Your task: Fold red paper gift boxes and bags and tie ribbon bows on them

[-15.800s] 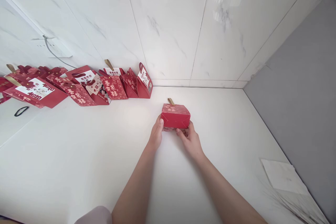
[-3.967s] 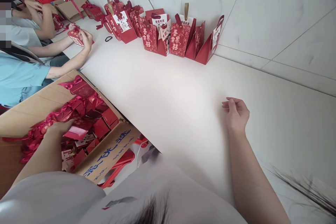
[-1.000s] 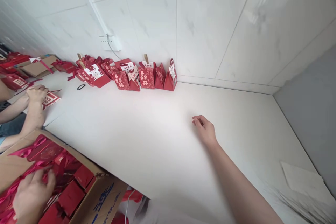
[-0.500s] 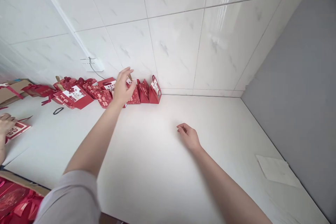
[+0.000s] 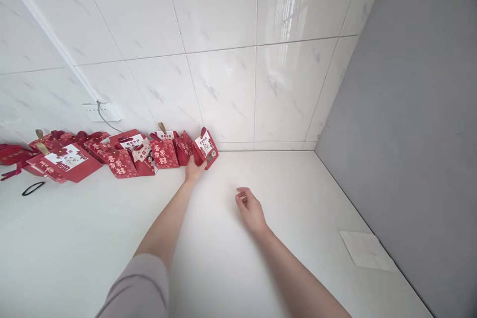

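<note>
In the head view my left hand (image 5: 195, 170) grips the lower edge of the red gift box (image 5: 205, 149) at the right end of a row. This box has a white printed label and a dark red ribbon loop on top, and it leans a little. Part of its left side is hidden by my fingers. Just left of it stand a narrow red box (image 5: 184, 146) and a red patterned box (image 5: 165, 153) with white characters. My right hand (image 5: 252, 208) hovers low over the white table (image 5: 223, 258), its fingers loosely bent and apart, with nothing visible in them.
Several more red gift boxes (image 5: 74, 169) line the tiled wall (image 5: 219, 94) to the left. A black loop (image 5: 33, 189) lies before them. A socket (image 5: 101, 112) with a cable is on the wall. A pale sheet (image 5: 367, 250) lies near the grey partition (image 5: 410, 134).
My left hand has moved right and down, from above the row onto the end box. My right hand's fingers have loosened a little. The view has shifted right, and a co-worker's hand has left it.
</note>
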Tool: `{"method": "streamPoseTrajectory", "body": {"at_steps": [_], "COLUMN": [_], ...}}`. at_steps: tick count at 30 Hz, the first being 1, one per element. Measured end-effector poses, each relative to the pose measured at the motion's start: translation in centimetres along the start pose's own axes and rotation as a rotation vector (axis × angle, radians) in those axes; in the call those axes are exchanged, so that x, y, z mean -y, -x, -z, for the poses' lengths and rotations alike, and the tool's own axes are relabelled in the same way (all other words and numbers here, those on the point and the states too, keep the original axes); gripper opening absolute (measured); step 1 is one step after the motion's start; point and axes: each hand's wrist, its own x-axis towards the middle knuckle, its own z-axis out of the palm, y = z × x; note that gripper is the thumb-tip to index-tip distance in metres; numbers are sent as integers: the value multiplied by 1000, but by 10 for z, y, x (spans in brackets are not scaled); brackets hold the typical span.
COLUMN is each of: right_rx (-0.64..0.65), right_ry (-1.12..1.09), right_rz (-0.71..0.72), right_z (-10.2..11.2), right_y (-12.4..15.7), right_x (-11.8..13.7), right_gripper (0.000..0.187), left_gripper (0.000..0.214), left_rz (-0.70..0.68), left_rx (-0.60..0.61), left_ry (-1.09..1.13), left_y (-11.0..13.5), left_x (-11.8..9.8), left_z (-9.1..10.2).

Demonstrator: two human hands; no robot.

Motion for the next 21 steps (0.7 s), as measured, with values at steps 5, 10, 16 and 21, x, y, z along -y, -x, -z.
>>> {"method": "streamPoseTrajectory", "body": {"at_steps": [5, 10, 16, 21], "right_rx": [-178, -1, -84, -107], "right_ry": [-172, -340, -395, -421], "right_rz": [9, -59, -49, -34], "right_z": [3, 9, 14, 14], "right_y": [-2, 0, 0, -3], "right_x": [3, 10, 11, 7], "right_gripper": [66, 63, 60, 60], "left_gripper": [68, 68, 68, 59], "left_rz": [-58, 20, 84, 29], "left_rx": [352, 494, 320, 313], "left_ry": [214, 396, 479, 451], "left_y": [68, 128, 162, 168], "left_x": [12, 5, -11, -20], "left_z": [9, -1, -31, -29]}}
